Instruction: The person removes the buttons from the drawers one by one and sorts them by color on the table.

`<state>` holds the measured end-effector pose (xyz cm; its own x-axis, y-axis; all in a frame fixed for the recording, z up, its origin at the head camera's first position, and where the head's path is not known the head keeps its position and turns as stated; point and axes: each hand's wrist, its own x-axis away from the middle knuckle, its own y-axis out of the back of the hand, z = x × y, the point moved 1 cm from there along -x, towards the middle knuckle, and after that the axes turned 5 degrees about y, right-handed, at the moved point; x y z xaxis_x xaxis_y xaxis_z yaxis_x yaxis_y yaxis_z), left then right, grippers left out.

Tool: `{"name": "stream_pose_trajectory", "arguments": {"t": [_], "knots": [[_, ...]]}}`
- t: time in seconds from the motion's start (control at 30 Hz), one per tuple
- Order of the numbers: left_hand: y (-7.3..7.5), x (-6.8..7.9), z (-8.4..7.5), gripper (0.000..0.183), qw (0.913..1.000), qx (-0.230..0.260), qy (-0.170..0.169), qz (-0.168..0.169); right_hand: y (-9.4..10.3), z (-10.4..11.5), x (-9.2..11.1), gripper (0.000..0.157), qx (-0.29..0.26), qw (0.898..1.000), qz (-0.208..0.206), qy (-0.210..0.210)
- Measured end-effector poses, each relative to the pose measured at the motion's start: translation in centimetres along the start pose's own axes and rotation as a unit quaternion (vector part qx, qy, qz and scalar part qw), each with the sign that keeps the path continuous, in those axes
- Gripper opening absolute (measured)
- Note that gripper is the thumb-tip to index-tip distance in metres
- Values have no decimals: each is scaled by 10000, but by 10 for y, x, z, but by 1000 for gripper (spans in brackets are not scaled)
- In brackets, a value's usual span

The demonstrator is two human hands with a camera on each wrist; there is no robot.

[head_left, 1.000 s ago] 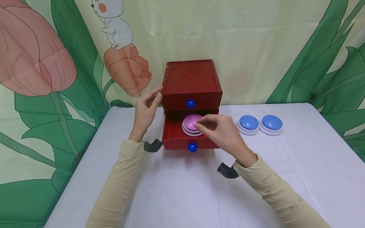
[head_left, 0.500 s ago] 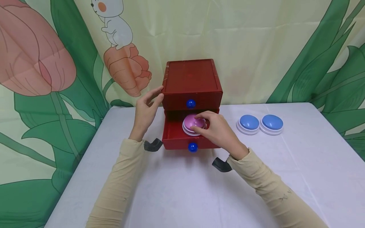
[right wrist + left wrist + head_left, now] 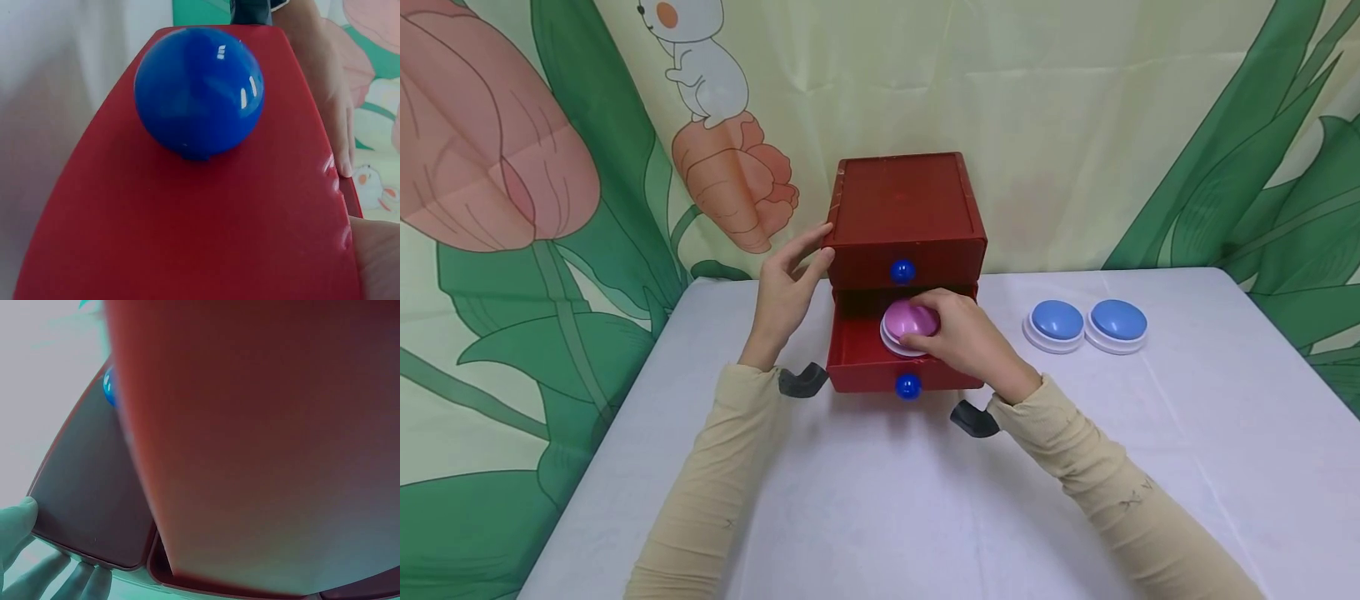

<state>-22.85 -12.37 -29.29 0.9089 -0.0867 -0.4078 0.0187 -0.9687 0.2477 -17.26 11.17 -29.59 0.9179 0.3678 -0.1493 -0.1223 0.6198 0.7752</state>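
A red two-drawer cabinet stands at the back of the table, its lower drawer pulled out. Inside that drawer sits a pink dome push button on a white base. My right hand pinches the button from the right, thumb at its front and fingers behind. My left hand rests against the cabinet's left side near the front corner, fingers extended. Close up in the right wrist view, the drawer's blue knob stands out from the red front. Cabinet panels cover most of the left wrist view.
Two blue dome push buttons on white bases sit side by side right of the cabinet. The upper drawer, with its blue knob, is closed. Behind the white-covered table hangs a printed curtain.
My right hand has moved slightly left and its fingers have spread, then closed around the pink push button. My left hand has stayed at the cabinet's side.
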Motion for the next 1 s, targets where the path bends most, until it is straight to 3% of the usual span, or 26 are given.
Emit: {"name": "stream_pose_trajectory", "arguments": {"t": [0.4,1.0], "knots": [[0,0,1,42,10000,-7,-50,32,-3,3,-10,65,285,9983,478,-156],[-2,0,0,43,9999,94,-70,-10,-5,-1,-7,55,658,9976,-190,78]]}}
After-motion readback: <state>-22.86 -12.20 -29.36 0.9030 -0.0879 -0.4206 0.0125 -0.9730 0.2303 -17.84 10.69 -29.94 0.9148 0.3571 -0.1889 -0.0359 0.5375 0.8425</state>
